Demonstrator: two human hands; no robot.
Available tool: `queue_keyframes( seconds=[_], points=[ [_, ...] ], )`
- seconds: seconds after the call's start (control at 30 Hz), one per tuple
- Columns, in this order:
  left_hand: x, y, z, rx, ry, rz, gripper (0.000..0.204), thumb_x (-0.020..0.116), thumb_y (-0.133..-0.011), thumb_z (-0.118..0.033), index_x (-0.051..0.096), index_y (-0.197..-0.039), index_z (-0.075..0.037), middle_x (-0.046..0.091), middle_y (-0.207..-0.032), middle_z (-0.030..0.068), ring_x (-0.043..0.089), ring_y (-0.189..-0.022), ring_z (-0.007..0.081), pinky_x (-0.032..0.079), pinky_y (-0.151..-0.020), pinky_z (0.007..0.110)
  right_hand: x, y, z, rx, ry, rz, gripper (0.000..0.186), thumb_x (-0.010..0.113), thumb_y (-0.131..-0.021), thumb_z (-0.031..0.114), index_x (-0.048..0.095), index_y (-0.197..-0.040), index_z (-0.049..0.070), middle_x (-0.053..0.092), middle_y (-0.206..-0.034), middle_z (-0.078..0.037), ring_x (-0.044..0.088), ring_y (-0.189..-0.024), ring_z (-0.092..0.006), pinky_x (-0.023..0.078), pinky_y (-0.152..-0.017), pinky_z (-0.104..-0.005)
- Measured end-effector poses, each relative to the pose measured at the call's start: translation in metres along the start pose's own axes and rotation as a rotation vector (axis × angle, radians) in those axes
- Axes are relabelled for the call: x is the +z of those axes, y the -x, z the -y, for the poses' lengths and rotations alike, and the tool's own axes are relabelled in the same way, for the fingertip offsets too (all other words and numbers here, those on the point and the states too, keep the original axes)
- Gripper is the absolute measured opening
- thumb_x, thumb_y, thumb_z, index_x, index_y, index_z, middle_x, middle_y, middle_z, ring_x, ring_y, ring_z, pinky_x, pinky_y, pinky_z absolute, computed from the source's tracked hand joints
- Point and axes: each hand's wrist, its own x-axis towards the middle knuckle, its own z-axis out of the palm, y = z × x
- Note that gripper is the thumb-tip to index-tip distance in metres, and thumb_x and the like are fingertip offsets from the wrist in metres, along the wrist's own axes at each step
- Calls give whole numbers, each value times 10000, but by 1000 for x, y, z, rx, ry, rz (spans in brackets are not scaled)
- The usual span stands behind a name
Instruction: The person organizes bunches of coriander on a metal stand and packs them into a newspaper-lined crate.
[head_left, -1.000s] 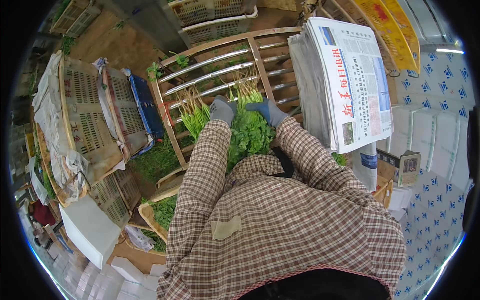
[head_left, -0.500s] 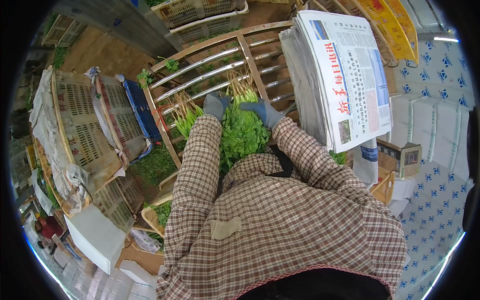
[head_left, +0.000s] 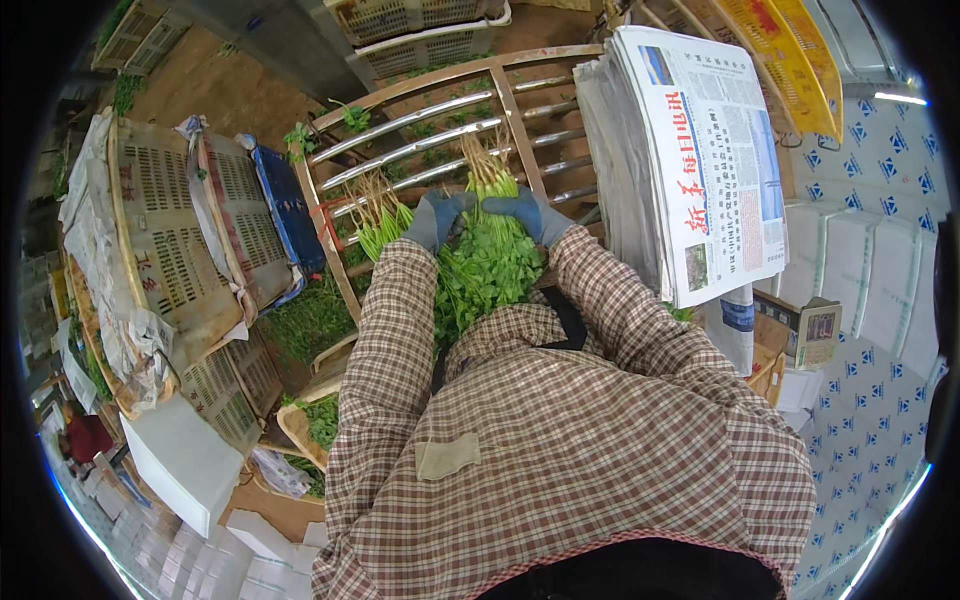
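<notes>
My left hand (head_left: 441,217), in a grey-blue glove, is closed at the left side of a bunch of leafy greens (head_left: 485,275). My right hand (head_left: 522,214), gloved the same way, grips the same bunch near its pale stems and brown roots, which point away from me over a metal rack (head_left: 504,100) with steel bars. The leaves lie toward my checked apron. A second rooted bunch (head_left: 380,230) lies on the rack just left of my left hand. Both thumbs and fingers are bent round the greens, partly hidden by the leaves.
A newspaper stack (head_left: 700,160) sits right of the rack. Plastic crates (head_left: 175,240) with cloth and a blue crate (head_left: 290,220) stand at the left, a white foam box (head_left: 180,460) below them. Yellow crates (head_left: 800,60) are upper right. A person in red (head_left: 85,435) is at the far left edge.
Both hands stay on the bunch, shifting only slightly with it. The whole view has swayed a little between frames.
</notes>
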Motion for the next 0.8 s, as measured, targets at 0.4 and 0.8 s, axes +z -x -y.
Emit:
queue_keyframes(
  seconds=[0.4,0.8],
  points=[
    [1,26,-7,-38,60,39,393,654,-956,-297,605,-1208,0,433,-642,-25,388,-545,78,378,-526,264,-13,23,-9,-115,-122,-3,596,766,-844,314,587,-1305,-19,667,-1195,-116,624,-1101,-197,474,-1005,-327],
    [15,15,-7,141,18,132,239,716,-934,-247,655,-1049,-46,553,-670,-19,440,-524,70,369,-482,262,-9,42,8,-126,-206,44,585,751,-850,281,577,-1307,-40,668,-1205,-129,629,-1108,-202,489,-990,-325]
  ],
)
